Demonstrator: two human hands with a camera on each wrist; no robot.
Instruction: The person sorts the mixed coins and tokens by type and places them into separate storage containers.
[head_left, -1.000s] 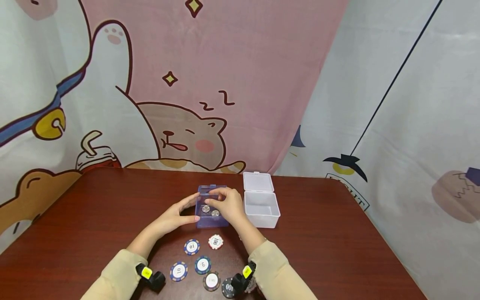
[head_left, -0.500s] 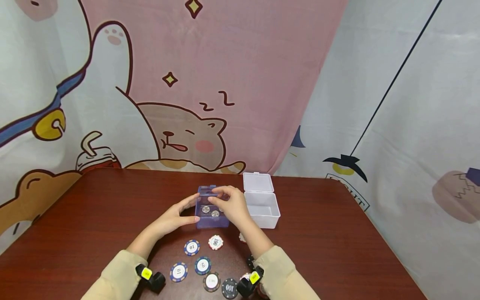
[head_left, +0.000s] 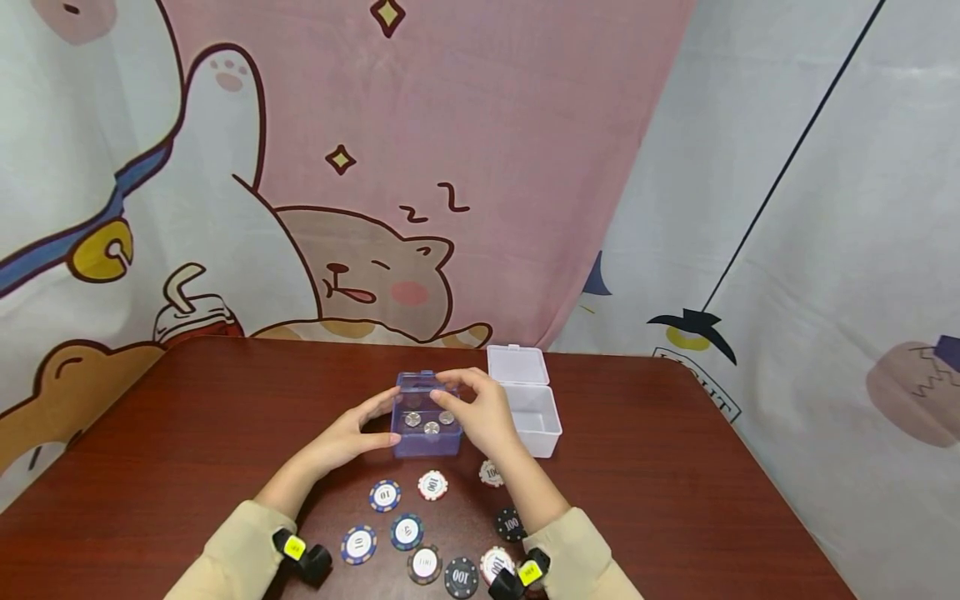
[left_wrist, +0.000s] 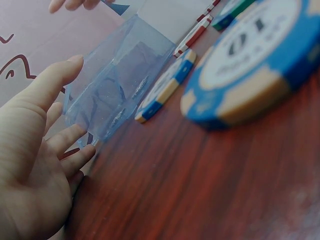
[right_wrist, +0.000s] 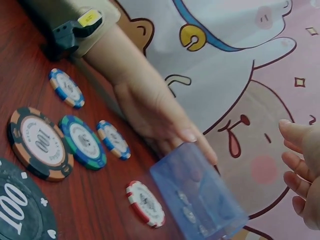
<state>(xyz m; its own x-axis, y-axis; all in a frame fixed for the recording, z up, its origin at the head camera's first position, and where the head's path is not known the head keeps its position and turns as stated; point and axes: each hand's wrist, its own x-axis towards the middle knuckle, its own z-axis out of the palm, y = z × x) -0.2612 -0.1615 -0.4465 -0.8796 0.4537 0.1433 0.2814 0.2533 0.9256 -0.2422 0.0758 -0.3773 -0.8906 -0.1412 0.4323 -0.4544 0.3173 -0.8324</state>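
Observation:
A translucent blue plastic box (head_left: 427,447) stands on the table with its lid raised at the back. Three silvery coin-like discs (head_left: 431,428) lie inside it. My left hand (head_left: 341,436) rests against the box's left side, thumb and fingers stretched out rather than curled round it. In the left wrist view, the thumb (left_wrist: 55,82) and fingers lie beside the clear wall. My right hand (head_left: 480,412) hovers over the box's right part, fingers loosely bent, with nothing visible between them. In the right wrist view that hand (right_wrist: 305,170) is apart from the box.
An open white box (head_left: 536,421) stands right of the blue one, its lid tipped back. Several poker chips lie in front: blue (head_left: 385,495), green-and-blue (head_left: 407,532), red-and-white (head_left: 432,485) and black (head_left: 461,577). A patterned curtain (head_left: 525,167) hangs behind the table (head_left: 225,417).
My right hand has drifted right and slightly up from the middle of the blue box, uncovering a third silvery disc and more chips near the forearm. My left hand has stayed still.

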